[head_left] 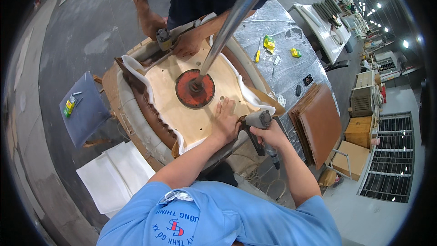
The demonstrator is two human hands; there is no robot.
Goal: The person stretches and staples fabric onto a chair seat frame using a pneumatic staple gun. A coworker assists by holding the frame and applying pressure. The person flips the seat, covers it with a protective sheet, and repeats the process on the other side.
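Our left hand (225, 120) lies flat and open on the wooden seat board (191, 118). Our right hand (268, 133) is wrapped tight around a staple gun (259, 120) at the board's edge.

A round plywood seat base (189, 109) lies upside down and roughly level on the workbench, its pale bare wood facing up with a rust-red metal disc (195, 89) bolted at its centre and a polished steel post (232, 18) rising from the disc and leaning toward the far right. Brown leather (145, 105) and white padding (132, 66) are wrapped up over the base's left and near rim, the leather puckered into small folds along the edge. At the near right rim, a grey pneumatic staple gun (259, 120) stands nose-first against the folded-over covering, its handle pointing down and near.
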